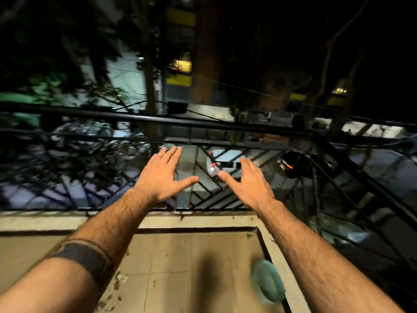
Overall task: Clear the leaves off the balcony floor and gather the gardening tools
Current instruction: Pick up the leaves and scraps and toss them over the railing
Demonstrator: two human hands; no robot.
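Railing (158, 119): I see black metal, a round top bar over a lattice of thin diagonal bars; it turns a corner at the right. Blurred.
Floor (176, 263): pale beige tiles, matte, with a dark line border and a lighter ledge along the railing's foot. A soft shadow falls across the middle tiles.
Street below: seen through the bars, a white car (228, 164), boxy and glossy; dark tree branches to the left; lit windows in a far building.
Left hand (161, 177): stretched out in front of the railing, palm down, fingers straight and loose, thumb spread toward the other hand. Grasping nothing. A dark band with a thin line above it rings the forearm.
Right hand (247, 184): held out alongside, just apart from the left thumb, fingers straight and relaxed, thumb out. Grasping nothing.
Green thing (268, 282): pale teal, rounded, smooth-looking, lying on the tiles at the lower right corner by the border line, just beside my right forearm. Too blurred for me to name.
Leaves (117, 282): small brown crumbled bits, dry and ragged, scattered on the tiles at the lower left near the left forearm; a few specks (249, 235) sit in the far right corner of the floor.
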